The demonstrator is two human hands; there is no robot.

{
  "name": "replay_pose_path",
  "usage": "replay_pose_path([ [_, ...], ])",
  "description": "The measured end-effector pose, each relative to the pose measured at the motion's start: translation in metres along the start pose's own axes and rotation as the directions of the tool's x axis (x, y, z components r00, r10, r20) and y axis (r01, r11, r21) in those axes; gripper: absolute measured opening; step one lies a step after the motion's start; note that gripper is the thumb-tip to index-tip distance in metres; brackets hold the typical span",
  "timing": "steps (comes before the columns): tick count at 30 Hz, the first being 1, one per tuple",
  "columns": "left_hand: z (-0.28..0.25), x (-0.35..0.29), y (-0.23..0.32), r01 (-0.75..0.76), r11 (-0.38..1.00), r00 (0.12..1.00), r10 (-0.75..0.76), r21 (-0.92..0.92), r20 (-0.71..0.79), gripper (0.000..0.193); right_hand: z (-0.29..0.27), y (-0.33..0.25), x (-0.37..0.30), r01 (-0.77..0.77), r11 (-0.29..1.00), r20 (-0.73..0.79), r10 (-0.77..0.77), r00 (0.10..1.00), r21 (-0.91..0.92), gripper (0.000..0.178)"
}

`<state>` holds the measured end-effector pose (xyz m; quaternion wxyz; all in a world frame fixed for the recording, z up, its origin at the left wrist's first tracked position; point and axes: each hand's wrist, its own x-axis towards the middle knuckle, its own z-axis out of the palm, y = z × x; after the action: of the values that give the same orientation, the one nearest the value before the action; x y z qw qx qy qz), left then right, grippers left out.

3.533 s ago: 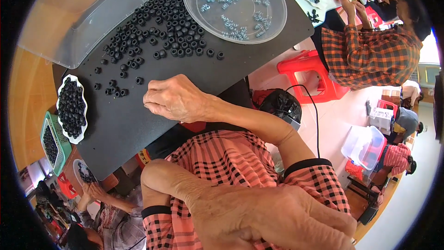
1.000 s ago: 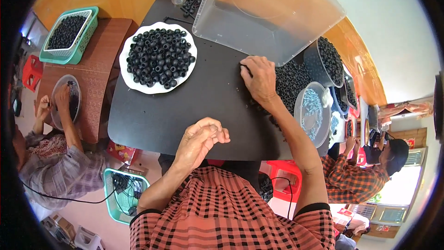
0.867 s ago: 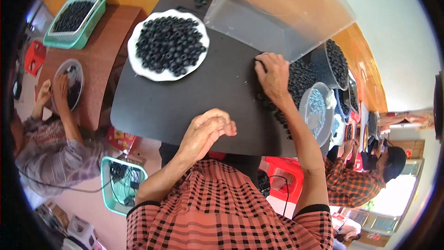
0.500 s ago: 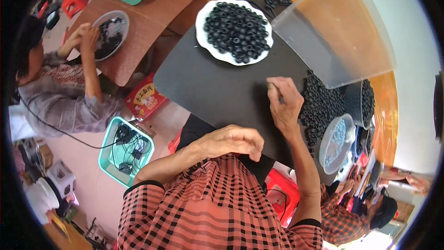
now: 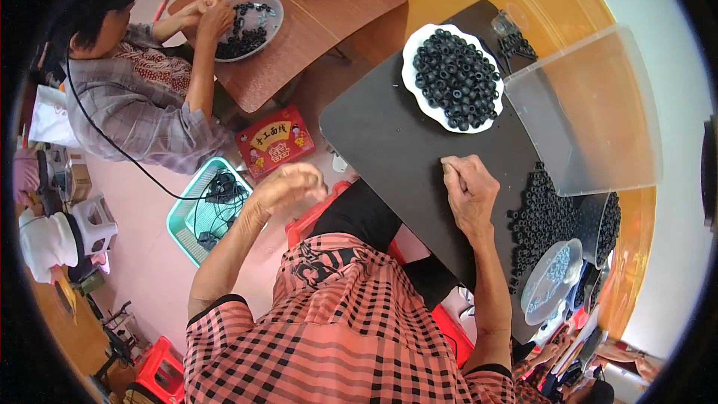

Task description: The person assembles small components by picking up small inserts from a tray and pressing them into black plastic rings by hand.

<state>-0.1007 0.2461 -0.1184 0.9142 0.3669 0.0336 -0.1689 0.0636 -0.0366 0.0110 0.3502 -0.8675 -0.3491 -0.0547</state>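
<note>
My right hand (image 5: 471, 191) rests on the dark tabletop (image 5: 374, 120), with its fingers curled in and thumb against the forefinger. Whatever it may pinch is too small or hidden. Beyond it stands a white scalloped plate (image 5: 410, 88) heaped with small black rings (image 5: 456, 75). To its right spreads a dense patch of black rings (image 5: 538, 217). My left hand (image 5: 288, 187) hangs off the table's left side, over the floor, its fingers loosely bent and slightly apart, with nothing visible in them.
A clear plastic bin (image 5: 591, 105) and an oval tub with pale blue bits (image 5: 550, 280) lie at the right. On the left are a green basket with cables (image 5: 179, 217), a red box (image 5: 262, 135), and a co-worker (image 5: 142, 97) working over a bowl (image 5: 277, 30) on a brown table (image 5: 314, 30).
My left hand has swung left, from in front of my body to over the floor. My right hand stays on the tabletop, fingers more curled. The whole view has shifted.
</note>
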Motion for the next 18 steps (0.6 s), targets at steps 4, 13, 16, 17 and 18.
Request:
replay_pose_path([
  [4, -0.032, 0.013, 0.0, -0.102, 0.938, 0.861, 0.25, 0.332, -0.443, 0.025, 0.002, 0.0, 0.001, -0.011, 1.0, -0.015, 0.011, 1.0, -0.001, 0.013],
  [13, -0.121, 0.046, 0.034, -0.464, 0.886, 0.645, 0.349, 0.015, -0.68, 0.028, 0.004, 0.0, 0.001, -0.007, 1.0, -0.028, 0.006, 1.0, -0.021, 0.015],
  [16, -0.154, 0.055, 0.036, -0.514, 0.857, 0.656, 0.367, -0.034, -0.66, 0.027, 0.004, 0.002, 0.001, 0.001, 1.0, -0.035, -0.002, 0.999, -0.026, 0.015],
  [17, -0.164, 0.055, 0.039, -0.546, 0.835, 0.672, 0.387, -0.069, -0.631, 0.027, 0.004, 0.002, 0.001, 0.004, 1.0, -0.032, -0.005, 0.999, -0.023, 0.016],
  [18, -0.174, 0.055, 0.042, -0.556, 0.828, 0.655, 0.386, -0.07, -0.65, 0.029, 0.004, 0.002, 0.002, 0.0, 1.0, -0.036, -0.001, 0.999, -0.024, 0.016],
])
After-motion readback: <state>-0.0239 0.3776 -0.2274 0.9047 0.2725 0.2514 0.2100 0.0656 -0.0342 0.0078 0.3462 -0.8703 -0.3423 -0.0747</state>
